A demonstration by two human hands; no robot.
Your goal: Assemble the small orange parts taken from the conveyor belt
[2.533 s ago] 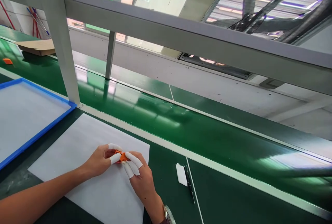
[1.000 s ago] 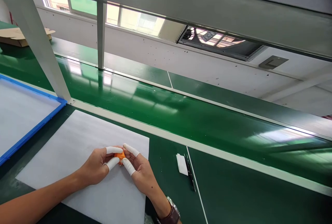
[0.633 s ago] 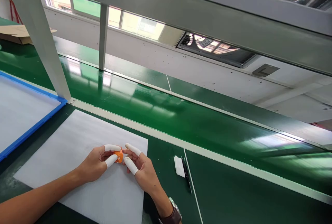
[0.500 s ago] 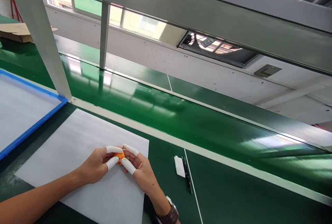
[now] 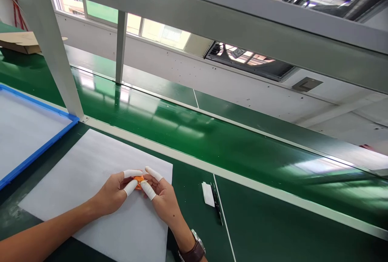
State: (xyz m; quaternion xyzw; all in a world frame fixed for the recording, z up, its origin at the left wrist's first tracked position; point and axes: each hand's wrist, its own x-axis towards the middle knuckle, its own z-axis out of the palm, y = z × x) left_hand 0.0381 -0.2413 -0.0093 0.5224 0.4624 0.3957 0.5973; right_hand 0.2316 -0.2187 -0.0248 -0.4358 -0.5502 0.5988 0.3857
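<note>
A small orange part [image 5: 139, 180] is held between my two hands, above a white foam sheet [image 5: 100, 161]. Its exact kind is too small and too covered by fingers to make out. My left hand [image 5: 113, 193] pinches its left side with thumb and index finger, both in white finger cots. From the right, my right hand [image 5: 162, 199] grips it, also with white cots on thumb and index; that index finger is raised a little over the part. The undersides of the fingers are hidden.
A blue-edged tray [image 5: 39, 155] with a white lining lies to the left. Right of the sheet are a small white piece [image 5: 207, 194] and a black pen-like tool [image 5: 217, 204]. A metal post [image 5: 57, 51] rises beyond the tray, and a pale rail [image 5: 188, 163] crosses the green bench.
The orange part has turned slightly between my fingers, and a different face shows. My hands stay in nearly the same place; the camera view has shifted a little.
</note>
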